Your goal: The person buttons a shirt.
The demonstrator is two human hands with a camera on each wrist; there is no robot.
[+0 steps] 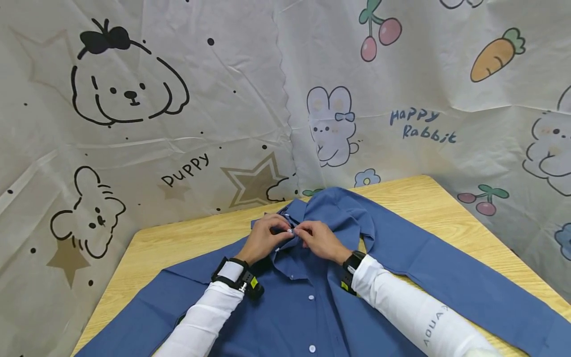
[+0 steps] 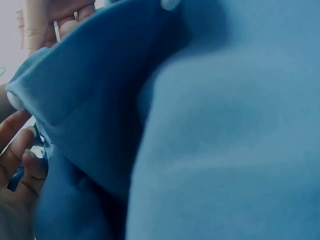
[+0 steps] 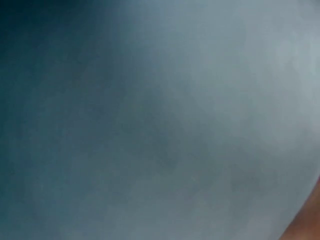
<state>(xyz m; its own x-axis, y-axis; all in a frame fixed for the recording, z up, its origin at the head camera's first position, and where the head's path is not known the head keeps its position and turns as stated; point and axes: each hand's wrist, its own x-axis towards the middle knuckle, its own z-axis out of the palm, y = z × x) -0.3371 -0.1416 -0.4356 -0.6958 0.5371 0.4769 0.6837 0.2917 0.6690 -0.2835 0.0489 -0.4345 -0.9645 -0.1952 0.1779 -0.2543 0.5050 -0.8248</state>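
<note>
A blue long-sleeved shirt (image 1: 272,317) lies spread with its front up, white buttons (image 1: 311,297) running down the middle. At its collar (image 1: 292,267), the left hand (image 1: 263,239) and the right hand (image 1: 324,242) meet, fingertips almost together. Each hand pinches the collar cloth between thumb and fingers, around a small white button (image 1: 291,231). In the left wrist view, curled fingers (image 2: 25,165) hold the collar edge from below, and part of the other hand shows at the top left. Blurred shirt cloth (image 3: 160,120) fills most of the right wrist view, hiding the fingertips there.
Under the shirt is a light wooden table (image 1: 401,198), its far corner at the back right. A pale curtain (image 1: 250,74) with cartoon prints hangs behind it and along the right side. The shirt's sleeves (image 1: 464,267) stretch out to both sides.
</note>
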